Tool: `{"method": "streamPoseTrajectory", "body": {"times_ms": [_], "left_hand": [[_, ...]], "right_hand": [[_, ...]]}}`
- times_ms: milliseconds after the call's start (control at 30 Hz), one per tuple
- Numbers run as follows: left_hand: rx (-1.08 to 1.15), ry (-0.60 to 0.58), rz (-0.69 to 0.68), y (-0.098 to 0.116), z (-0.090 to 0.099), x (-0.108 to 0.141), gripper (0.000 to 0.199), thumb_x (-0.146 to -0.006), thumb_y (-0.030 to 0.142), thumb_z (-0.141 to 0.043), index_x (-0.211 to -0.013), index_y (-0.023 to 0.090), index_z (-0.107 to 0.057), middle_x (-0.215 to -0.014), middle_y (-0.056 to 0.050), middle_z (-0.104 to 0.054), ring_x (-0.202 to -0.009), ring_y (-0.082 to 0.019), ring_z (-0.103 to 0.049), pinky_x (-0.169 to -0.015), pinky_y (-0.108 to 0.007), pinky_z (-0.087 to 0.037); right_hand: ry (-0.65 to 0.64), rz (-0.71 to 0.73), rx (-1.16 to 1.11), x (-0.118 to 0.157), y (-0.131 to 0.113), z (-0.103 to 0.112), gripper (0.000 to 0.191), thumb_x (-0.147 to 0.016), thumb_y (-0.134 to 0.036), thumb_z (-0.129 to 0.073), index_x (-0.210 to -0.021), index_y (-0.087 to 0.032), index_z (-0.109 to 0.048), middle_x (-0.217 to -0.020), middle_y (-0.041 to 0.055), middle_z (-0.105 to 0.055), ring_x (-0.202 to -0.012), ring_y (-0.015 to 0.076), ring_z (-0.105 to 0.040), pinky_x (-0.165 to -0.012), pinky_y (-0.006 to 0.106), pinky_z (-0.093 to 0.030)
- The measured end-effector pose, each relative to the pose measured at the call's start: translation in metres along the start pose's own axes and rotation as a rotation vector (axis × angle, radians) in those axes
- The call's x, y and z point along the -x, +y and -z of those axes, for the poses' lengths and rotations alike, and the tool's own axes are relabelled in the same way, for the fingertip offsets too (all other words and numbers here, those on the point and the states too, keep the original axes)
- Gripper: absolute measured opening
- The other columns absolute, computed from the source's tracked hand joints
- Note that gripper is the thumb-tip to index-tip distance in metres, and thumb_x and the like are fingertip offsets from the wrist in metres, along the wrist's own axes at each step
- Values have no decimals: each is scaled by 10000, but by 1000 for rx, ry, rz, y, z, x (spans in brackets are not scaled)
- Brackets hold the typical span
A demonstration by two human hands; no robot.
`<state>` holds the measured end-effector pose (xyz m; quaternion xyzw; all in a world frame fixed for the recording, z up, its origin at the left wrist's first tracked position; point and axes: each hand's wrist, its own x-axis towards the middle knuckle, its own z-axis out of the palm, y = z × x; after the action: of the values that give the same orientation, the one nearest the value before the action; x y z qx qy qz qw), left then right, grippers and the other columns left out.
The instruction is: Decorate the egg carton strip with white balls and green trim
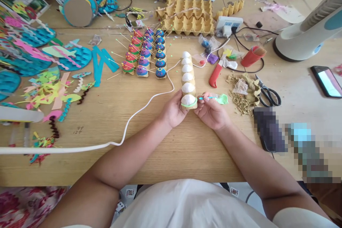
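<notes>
A strip of egg carton (195, 92), its several cups topped with white domes (188, 88), lies lengthwise in front of me. My left hand (175, 112) is closed round the left side of its near end. A light green band (189, 105) runs along the front of the nearest dome. My right hand (213, 112) pinches a thin blue stick-like tool (210, 98), with its fingertips close to the strip's right side. Just beyond those fingers is a flattened piece of light green clay (222, 99); whether it lies on the table or touches the hand, I cannot tell.
Painted carton strips (144, 60) with sticks poking out stand beyond, left of centre. A white cable (128, 121) crosses the table. Rightward are a red-handled cutter (214, 75), black scissors (269, 94), a phone (327, 82) and a fan (301, 42). Paper cutouts (58, 91) cover the left.
</notes>
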<state>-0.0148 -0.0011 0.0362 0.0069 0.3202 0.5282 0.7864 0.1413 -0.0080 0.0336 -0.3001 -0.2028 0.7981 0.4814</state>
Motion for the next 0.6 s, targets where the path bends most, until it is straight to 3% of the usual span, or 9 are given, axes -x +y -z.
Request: {"method": "streamPoseTrajectory", "body": {"times_ms": [333,600], "left_hand": [[-22,-44,9,0,-3,3,374,-1127,250,-364,-1203,154,-717,-854,-31,-801,-718,-122,-759,-633,-194,-604],[-16,12,1,0,-5,4,310,-1117,232,-419,-1237,169,-698,-851,2,-782,-684,-101,-734,-597,-184,-585]], "right_hand": [[29,-27,-53,0,6,-2,346,-709,-270,-935,-778,-238,-597,-708,-83,-638,-653,69,-578,-642,204,-503],[32,78,59,0,11,1,379,-759,-359,-925,-766,-241,-565,-691,-83,-618,-665,81,-570,-637,209,-487]]}}
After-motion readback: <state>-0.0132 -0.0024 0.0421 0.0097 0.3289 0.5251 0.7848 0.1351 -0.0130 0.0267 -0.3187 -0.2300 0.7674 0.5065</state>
